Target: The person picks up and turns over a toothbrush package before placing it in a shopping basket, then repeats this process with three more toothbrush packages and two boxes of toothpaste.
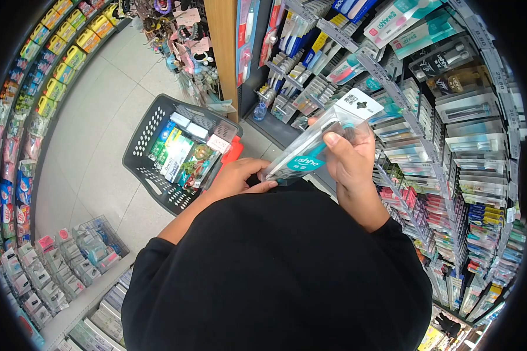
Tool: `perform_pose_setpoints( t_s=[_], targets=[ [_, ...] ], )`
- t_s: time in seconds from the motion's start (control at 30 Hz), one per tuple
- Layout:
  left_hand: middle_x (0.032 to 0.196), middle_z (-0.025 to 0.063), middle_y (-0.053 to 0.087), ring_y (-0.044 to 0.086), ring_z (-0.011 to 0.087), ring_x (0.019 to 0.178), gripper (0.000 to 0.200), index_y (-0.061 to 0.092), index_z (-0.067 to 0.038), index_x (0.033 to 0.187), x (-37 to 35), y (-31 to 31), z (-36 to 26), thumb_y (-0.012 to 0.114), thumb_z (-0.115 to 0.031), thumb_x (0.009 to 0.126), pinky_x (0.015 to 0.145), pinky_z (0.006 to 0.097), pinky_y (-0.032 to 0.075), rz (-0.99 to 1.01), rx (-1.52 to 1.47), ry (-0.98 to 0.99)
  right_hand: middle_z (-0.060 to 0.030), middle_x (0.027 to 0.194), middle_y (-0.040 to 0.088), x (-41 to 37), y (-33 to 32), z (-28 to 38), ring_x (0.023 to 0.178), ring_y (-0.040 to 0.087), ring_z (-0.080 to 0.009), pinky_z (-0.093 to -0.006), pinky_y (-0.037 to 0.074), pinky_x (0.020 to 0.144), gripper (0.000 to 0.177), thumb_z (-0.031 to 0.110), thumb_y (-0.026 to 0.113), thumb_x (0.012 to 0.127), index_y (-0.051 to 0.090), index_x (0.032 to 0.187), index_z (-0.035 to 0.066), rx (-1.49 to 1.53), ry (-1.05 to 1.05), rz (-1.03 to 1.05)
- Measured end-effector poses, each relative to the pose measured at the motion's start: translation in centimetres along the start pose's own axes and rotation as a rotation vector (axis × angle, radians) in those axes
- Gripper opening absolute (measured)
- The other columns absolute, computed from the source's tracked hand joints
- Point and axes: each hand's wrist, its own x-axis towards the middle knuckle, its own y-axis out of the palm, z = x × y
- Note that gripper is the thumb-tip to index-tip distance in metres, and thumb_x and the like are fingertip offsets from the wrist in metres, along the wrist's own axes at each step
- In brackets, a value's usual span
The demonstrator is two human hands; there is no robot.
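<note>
A clear toothbrush pack [303,157] with a teal "ushine" label and a white hanging tab is held tilted in front of my chest. Something dark shows through the plastic. My right hand [352,153] grips its upper part, thumb across the front. At the lower end, my left hand [241,178] pinches the pack between thumb and fingers. Beyond my left forearm is a dark grey shopping basket [143,136], holding several packaged goods, among them a green and white packet [171,153]. A red item [233,152] shows at the basket's right side, partly behind my left hand.
Racks of hanging toothbrush packs [468,111] with price strips rise close on my right. A wooden post [221,50] and hanging hair accessories [184,41] stand ahead. Curved shelves with yellow bottles [76,57] line the left, across the tiled floor [93,137]. Small packets [47,269] hang at lower left.
</note>
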Motion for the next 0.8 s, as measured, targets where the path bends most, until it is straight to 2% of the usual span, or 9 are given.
perform_pose_setpoints(
  t_s=[0.27,0.47,0.57,0.67,0.77,0.8],
  targets=[
    [0.076,0.0085,0.060,0.056,0.0216,0.069,0.032,0.063,-0.003,0.103,0.1,0.0,0.0,0.071,-0.022,0.079,0.061,0.0322,0.045,0.018,-0.010,-0.003,-0.0143,0.107,0.061,0.1,-0.3,0.1,0.100,0.061,-0.0220,-0.0350,0.048,0.088,0.037,-0.002,0.061,0.081,0.048,0.116,-0.003,-0.081,0.049,0.015],
    [0.077,0.0093,0.059,0.056,0.0219,0.073,0.032,0.061,-0.003,0.108,0.2,-0.1,0.2,0.066,-0.024,0.084,0.065,0.0331,0.044,0.056,-0.050,-0.037,-0.0184,0.119,0.056,0.5,-0.3,0.0,0.108,0.056,-0.0220,-0.0363,0.046,0.091,0.044,0.002,0.059,0.084,0.042,0.125,-0.002,-0.139,0.083,0.072],
    [0.077,0.0095,0.057,0.056,0.0215,0.074,0.033,0.060,-0.004,0.114,0.2,-0.4,0.6,0.062,-0.023,0.087,0.066,0.0328,0.043,0.093,-0.166,-0.062,-0.0218,0.129,0.049,1.0,0.2,-0.3,0.116,0.051,-0.0246,-0.0384,0.043,0.095,0.051,0.009,0.055,0.088,0.034,0.134,-0.002,0.068,0.163,0.098],
    [0.084,0.0087,0.059,0.056,0.0177,0.080,0.035,0.056,-0.003,0.119,0.0,-0.8,0.7,0.059,-0.019,0.088,0.072,0.0296,0.043,0.125,-0.198,-0.101,-0.0232,0.137,0.040,1.3,0.0,-0.3,0.121,0.047,-0.0269,-0.0393,0.039,0.099,0.057,0.015,0.051,0.090,0.026,0.139,-0.002,0.274,0.232,0.172],
    [0.098,0.0091,0.061,0.055,0.0148,0.092,0.041,0.050,-0.002,0.125,-0.2,-0.4,1.0,0.057,-0.021,0.090,0.081,0.0267,0.041,0.065,-0.460,-0.131,-0.0216,0.137,0.039,1.4,0.3,-0.1,0.123,0.045,-0.0278,-0.0393,0.038,0.100,0.062,0.011,0.052,0.089,0.021,0.141,-0.001,0.349,0.277,0.131],
    [0.102,0.0095,0.060,0.054,0.0146,0.095,0.044,0.049,-0.001,0.126,-0.2,-0.1,1.1,0.057,-0.023,0.090,0.084,0.0268,0.040,-0.004,-0.515,-0.079,-0.0210,0.137,0.040,1.5,0.3,-0.4,0.123,0.045,-0.0276,-0.0394,0.038,0.100,0.063,0.010,0.054,0.089,0.021,0.142,-0.001,0.225,0.242,0.127]
  ],
)
